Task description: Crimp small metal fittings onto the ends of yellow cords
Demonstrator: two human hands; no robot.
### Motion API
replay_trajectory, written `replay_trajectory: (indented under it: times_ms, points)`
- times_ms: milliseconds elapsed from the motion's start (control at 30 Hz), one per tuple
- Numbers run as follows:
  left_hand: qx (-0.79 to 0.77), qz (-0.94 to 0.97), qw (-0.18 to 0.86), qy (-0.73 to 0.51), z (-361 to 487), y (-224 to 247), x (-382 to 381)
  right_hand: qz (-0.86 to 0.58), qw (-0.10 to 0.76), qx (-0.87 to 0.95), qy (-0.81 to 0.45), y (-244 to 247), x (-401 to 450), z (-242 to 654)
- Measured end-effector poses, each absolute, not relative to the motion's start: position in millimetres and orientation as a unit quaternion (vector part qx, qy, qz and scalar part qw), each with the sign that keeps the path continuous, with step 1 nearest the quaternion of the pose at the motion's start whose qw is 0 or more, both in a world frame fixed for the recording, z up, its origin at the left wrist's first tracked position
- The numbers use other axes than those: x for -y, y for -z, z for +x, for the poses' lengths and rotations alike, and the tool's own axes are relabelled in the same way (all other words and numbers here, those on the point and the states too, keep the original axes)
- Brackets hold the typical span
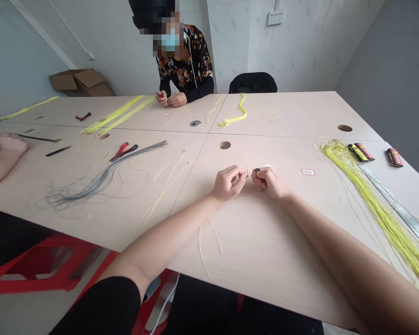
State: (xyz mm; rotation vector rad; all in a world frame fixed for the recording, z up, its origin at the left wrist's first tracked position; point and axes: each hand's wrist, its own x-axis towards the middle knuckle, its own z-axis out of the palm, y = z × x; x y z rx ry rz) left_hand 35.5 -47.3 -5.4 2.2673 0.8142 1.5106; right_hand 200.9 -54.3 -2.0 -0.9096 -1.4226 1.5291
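In the head view, your left grip [228,182] is pressed together, pinching a thin pale cord end [246,171]. Your right grip [268,182] pinches a small dark piece [257,170] just beside it, both above the pale worktop [265,242]. A yellow cord bundle [356,181] lies off to your right.

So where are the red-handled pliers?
In the head view, the red-handled pliers lie left of the person's left hand, just above the grey wire bundle.

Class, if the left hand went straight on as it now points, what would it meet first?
Most likely the small dark item pinched in the fingers of the right hand, though depth is hard to judge from this view.
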Motion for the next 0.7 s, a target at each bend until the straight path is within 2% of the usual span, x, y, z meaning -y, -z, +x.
replay_trajectory:
  times_ms: [700]
  points:
    - [-0.29,0.787,0.15,-0.524,36.0,5.6,47.8,-0.368,0.422,0.559,-0.612,0.5,53.6,200.8]
